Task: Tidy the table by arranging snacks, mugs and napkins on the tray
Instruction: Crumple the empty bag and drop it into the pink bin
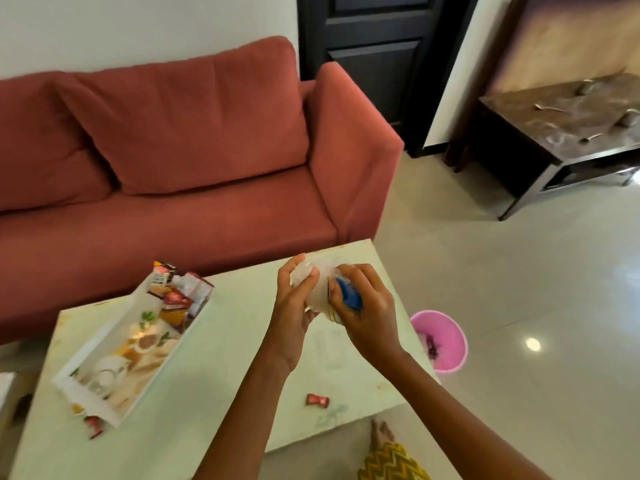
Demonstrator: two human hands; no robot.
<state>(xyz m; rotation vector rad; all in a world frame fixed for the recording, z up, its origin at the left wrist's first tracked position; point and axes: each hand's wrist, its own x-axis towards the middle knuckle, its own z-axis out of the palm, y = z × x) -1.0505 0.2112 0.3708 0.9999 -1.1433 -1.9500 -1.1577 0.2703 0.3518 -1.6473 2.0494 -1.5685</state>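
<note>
Tray (114, 327) loaded with snacks and mug; both hands (294, 299) grip a clear packet (320, 289); red candies (317, 399) remain on the table.

Red sofa (166, 161) behind the table. Dark door (374, 57) past its armrest. Dark side table (561, 140) far right, small blurred bits on top. Pink bin (445, 341) on tiled floor (519, 271), dark scrap inside.
</note>
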